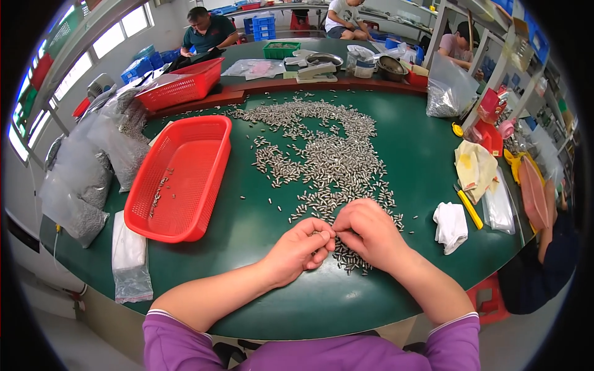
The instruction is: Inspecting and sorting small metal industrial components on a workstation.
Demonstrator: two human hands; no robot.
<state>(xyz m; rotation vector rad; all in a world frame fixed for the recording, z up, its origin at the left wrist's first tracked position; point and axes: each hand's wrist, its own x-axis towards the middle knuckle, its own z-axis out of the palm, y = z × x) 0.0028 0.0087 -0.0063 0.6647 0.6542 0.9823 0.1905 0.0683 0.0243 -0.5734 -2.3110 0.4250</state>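
Head view: our left hand (302,247) and right hand (370,231) meet tip to tip.
Both pinch closed, any held thing too small to tell; metal pieces (340,161) lie heaped ahead on the green table (414,142). A slackened pinch could drop one among its lookalikes.

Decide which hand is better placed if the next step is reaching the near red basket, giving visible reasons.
Left, probably. The near red basket stands to the person's left, closer to the left hand; the right hand is farther off, over the metal parts.
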